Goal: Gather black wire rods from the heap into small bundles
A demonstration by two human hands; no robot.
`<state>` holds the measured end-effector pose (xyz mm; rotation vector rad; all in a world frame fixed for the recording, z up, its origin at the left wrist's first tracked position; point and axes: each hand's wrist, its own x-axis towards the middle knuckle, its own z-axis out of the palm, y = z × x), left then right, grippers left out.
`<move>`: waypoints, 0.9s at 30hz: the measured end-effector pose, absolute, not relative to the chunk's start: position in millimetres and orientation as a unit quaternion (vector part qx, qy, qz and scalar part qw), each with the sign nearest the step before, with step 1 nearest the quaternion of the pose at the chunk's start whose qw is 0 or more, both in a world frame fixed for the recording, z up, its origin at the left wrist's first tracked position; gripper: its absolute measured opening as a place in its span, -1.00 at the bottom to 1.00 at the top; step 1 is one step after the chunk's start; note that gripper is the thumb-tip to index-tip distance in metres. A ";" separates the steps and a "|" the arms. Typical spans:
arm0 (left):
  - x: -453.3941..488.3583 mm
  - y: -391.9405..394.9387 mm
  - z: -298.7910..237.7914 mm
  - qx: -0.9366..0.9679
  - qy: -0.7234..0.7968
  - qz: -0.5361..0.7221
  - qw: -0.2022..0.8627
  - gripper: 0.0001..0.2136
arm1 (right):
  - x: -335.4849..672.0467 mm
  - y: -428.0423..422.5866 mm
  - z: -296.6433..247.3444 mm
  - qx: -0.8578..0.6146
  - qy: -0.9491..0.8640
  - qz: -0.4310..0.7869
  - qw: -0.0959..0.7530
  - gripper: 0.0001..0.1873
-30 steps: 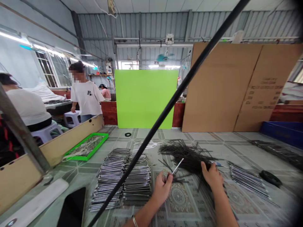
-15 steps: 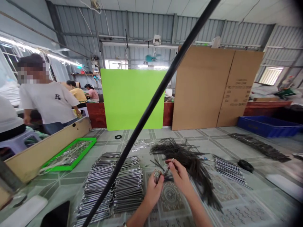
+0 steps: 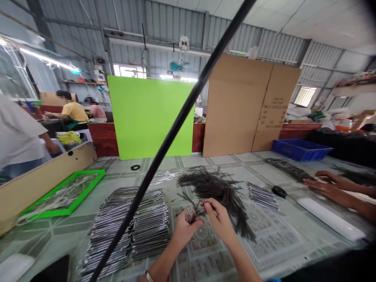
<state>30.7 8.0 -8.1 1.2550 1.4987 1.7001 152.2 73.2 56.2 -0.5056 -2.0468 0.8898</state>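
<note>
My left hand point(image 3: 182, 228) is closed around a small bundle of thin metal rods point(image 3: 189, 214), their ends pointing up. My right hand point(image 3: 219, 217) sits right beside it, fingers pinched at the bundle's top on a thin dark piece I cannot name. Both hands hover over the patterned table cover point(image 3: 264, 246). Just beyond them lies a loose heap of dark thin rods point(image 3: 219, 188). A large stack of shiny metal rods point(image 3: 135, 227) lies to the left of my left hand.
A black pole point(image 3: 173, 133) crosses the view diagonally. A green tray point(image 3: 63, 194) sits far left, a smaller rod stack point(image 3: 263, 196) and black tape roll point(image 3: 279, 191) to the right. Another person's hands point(image 3: 323, 184) rest at the right, by a white bar point(image 3: 329, 218). A blue bin point(image 3: 299, 149) stands behind.
My right hand left the dark heap and came to the bundle in my left hand. The view swung right, bringing another person's hands into sight.
</note>
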 end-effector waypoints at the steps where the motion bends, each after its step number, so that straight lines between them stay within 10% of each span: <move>1: 30.9 8.1 -8.2 0.464 0.557 0.631 0.276 -0.69 | 153.7 72.5 55.3 -0.210 -0.805 0.367 0.416 -0.67; 27: 31.2 6.4 -1.2 0.485 0.612 0.571 0.255 -0.71 | 144.7 41.0 32.2 -0.275 -0.763 0.357 0.464 -0.68</move>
